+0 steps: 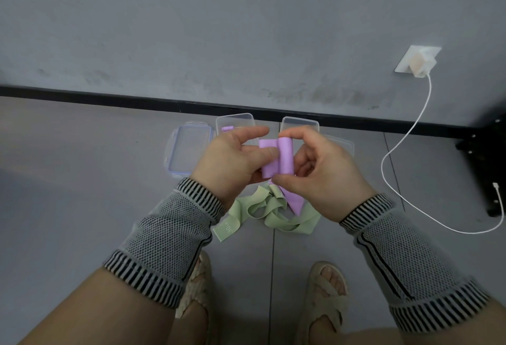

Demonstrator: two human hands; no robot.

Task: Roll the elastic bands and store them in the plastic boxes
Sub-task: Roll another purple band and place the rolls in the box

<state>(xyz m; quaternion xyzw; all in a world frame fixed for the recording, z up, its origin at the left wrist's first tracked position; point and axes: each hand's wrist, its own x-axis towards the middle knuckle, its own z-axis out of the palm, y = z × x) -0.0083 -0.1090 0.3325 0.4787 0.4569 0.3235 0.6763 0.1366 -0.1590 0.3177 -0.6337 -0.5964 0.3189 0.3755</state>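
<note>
- Both hands hold the purple elastic band (276, 159); right hand (317, 177) fingers pinch the roll, its long axis running near-far.
- Left hand (232, 161) grips the flat part, left of the roll.

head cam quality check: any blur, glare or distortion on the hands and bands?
Head view: flat, soft light, no glare; wide-angle bend curves the baseboard; purple band, left hand and right hand slightly soft but readable; green band clear enough to show its printed "30".

Left hand (232, 161), right hand (317, 172), fingers curled
</note>
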